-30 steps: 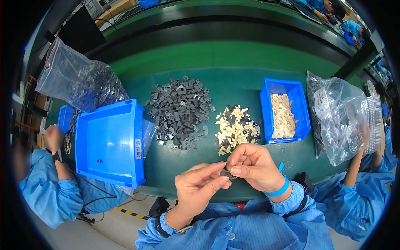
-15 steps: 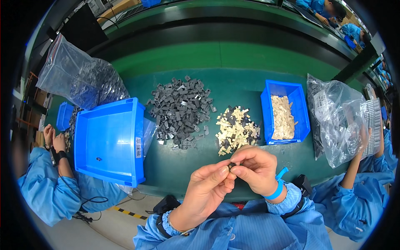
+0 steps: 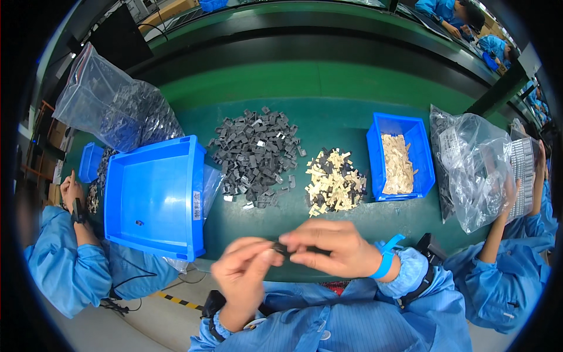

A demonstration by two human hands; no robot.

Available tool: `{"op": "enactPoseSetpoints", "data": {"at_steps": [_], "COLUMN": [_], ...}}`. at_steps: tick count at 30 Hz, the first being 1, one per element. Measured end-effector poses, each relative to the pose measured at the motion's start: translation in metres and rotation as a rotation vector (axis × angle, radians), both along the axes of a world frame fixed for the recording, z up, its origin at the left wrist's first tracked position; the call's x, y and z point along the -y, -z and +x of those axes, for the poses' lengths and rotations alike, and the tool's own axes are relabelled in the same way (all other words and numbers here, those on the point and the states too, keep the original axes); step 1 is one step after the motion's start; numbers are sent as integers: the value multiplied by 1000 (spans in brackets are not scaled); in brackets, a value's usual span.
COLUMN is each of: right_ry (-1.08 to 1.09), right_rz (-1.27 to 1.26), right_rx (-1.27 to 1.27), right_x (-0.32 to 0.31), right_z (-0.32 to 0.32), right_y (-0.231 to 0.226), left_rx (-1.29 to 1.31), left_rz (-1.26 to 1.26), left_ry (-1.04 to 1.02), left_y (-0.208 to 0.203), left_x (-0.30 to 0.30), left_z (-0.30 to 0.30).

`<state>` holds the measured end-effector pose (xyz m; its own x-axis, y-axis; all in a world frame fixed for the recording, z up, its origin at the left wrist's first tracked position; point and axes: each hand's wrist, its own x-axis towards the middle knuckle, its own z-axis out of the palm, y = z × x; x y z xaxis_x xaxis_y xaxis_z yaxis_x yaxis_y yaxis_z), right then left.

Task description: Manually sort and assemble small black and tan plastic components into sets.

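My left hand is closed in a pinch on a small dark plastic part, blurred by motion. My right hand is just to its right, thumb and forefinger spread apart by the part's end; whether they touch it is unclear. Both hands are over the near edge of the green table. Beyond them lies a heap of cream and black small pieces. Farther left is a larger heap of dark grey plastic parts. A big blue bin stands left of my hands, with one tiny dark part inside.
A smaller blue bin with cream pieces stands at the right. Clear plastic bags flank the work area, one at the left and one at the right. Co-workers in blue sleeves sit on both sides; one's hands are by a grey tray.
Both hands have moved left with the small dark part, toward the big blue bin. My right fingers have spread from their pinch. The co-worker's hands at the left have shifted.
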<state>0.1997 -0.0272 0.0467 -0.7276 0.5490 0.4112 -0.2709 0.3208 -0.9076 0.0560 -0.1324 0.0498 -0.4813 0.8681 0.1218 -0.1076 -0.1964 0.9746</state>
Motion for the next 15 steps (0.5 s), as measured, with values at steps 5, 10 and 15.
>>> {"op": "enactPoseSetpoints", "data": {"at_steps": [5,10,15], "right_ry": [454,440,392], "right_rz": [736,823,872], "right_rx": [441,632,741], "right_x": [-39,-46,-49], "right_z": [3,4,1], "right_y": [-1,9,15], "left_rx": [-984,-1309,-1303], "left_rz": [72,-317,-182], "left_ry": [-523,-711,-578], "left_y": [-14,-23,-22], "left_x": [7,5,-5], "left_z": [-72,-106,-82]}}
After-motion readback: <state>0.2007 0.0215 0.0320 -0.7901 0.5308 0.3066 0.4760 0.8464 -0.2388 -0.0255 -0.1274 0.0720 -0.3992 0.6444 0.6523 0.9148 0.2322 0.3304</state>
